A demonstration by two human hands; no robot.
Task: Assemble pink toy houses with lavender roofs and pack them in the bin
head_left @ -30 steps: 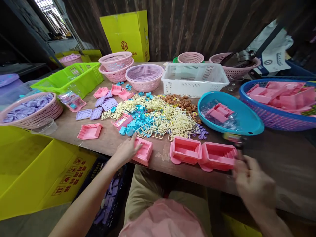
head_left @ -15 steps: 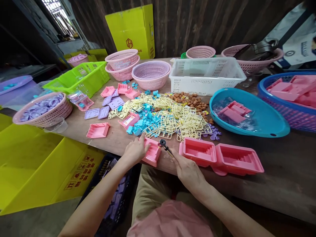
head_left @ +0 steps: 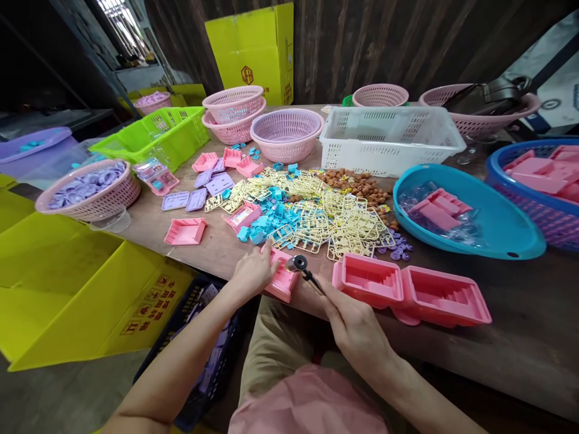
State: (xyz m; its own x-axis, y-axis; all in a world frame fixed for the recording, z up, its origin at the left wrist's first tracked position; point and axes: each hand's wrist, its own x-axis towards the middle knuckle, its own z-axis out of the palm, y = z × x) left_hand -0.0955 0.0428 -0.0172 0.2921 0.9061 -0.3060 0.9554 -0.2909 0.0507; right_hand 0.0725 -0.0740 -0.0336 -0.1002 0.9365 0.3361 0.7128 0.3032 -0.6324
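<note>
My left hand [head_left: 251, 272] grips a small pink plastic tray piece [head_left: 283, 278] at the table's front edge. My right hand [head_left: 355, 325] holds a thin black tool [head_left: 305, 272] whose round head rests against that pink piece. Just right of the tool stand two larger pink stepped trays [head_left: 409, 290] side by side. Behind my hands lies a heap of cream plastic frames [head_left: 330, 223] mixed with light blue parts [head_left: 266, 218].
A blue bowl [head_left: 493, 223] with pink pieces sits right, a blue basket [head_left: 538, 208] further right. A white crate [head_left: 389, 135], pink baskets [head_left: 284, 129] and a green crate [head_left: 149, 135] line the back. A basket of purple discs [head_left: 88, 193] stands left. Yellow boxes [head_left: 67, 289] lie below.
My right hand came in from the far right with the black tool and set its head on the pink piece. My left hand stayed on that piece.
</note>
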